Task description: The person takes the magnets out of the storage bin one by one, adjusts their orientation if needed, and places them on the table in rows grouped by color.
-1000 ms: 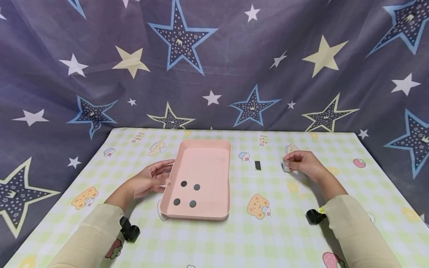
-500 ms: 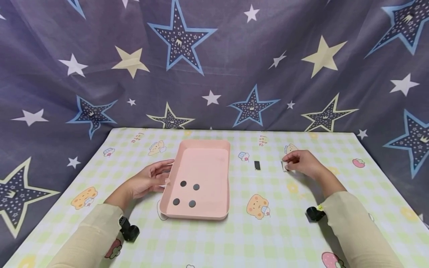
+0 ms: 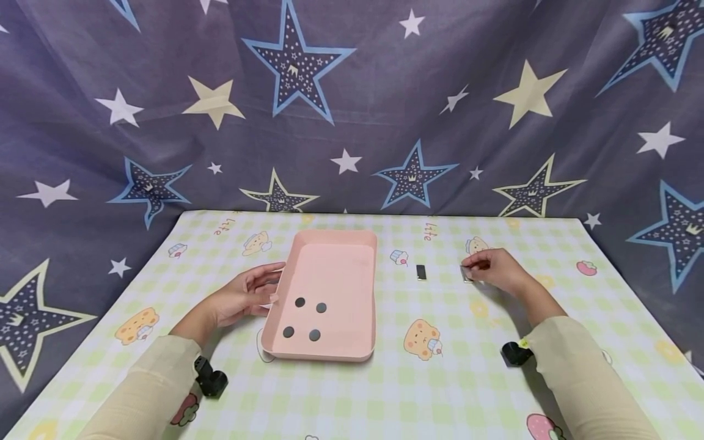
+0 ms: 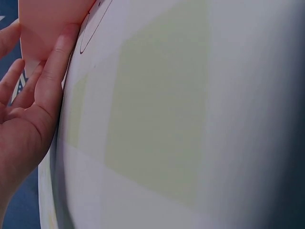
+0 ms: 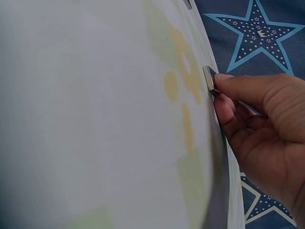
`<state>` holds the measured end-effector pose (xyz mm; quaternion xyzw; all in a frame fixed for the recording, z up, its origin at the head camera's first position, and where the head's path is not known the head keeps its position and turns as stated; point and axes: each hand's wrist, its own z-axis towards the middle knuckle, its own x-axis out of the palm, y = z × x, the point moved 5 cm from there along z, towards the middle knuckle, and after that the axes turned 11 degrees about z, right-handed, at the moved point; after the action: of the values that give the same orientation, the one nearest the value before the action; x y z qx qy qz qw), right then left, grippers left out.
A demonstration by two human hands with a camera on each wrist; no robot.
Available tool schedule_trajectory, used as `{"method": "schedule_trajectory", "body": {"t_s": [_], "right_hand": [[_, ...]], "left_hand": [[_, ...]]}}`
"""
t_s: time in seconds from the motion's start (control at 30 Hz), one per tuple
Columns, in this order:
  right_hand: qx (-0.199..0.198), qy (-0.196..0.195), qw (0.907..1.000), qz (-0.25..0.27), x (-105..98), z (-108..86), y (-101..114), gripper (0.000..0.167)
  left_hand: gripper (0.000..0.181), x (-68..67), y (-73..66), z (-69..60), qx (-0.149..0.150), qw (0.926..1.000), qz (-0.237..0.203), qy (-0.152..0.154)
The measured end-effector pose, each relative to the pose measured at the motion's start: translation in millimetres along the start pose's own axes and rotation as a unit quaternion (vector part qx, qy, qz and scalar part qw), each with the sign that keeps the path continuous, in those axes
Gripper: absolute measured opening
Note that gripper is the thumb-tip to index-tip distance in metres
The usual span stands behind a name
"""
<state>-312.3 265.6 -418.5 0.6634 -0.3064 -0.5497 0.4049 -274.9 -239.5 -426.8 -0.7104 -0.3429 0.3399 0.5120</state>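
Note:
A shallow pink tray (image 3: pixel 341 275) stands on the table left of centre. My left hand (image 3: pixel 242 296) is at its left side, fingers extended and touching the outer wall; in the left wrist view the thumb (image 4: pixel 59 55) lies along that wall. Several dark round discs (image 3: pixel 321 308) lie in the tray's near half. My right hand (image 3: pixel 497 269) pinches a small flat rectangular piece with a shiny metal edge (image 5: pixel 208 81) at table level, partly hidden by the fingers. To its left lies a dark rectangular piece with a pale edge (image 3: pixel 421 272).
A green-and-white checked cloth (image 3: pixel 352 403) with printed cartoon figures covers the table. Behind it hangs a dark star-patterned curtain (image 3: pixel 379 122). Black wrist cameras (image 3: pixel 211 377) sit at both cuffs.
The small piece in my right hand has tipped, showing less of its grey face, and the fingers have shifted slightly over it. My left hand and the tray stay put.

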Motion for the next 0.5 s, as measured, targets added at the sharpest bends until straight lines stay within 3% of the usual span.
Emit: {"method": "schedule_trajectory", "body": {"t_s": [0.5], "right_hand": [[-0.007,-0.007,1.0,0.002,-4.3,-1.4,-1.3,0.025]], "left_hand": [[0.075,-1.6,2.7,1.1,-0.007,0.9999,0.001,-0.008]]}}
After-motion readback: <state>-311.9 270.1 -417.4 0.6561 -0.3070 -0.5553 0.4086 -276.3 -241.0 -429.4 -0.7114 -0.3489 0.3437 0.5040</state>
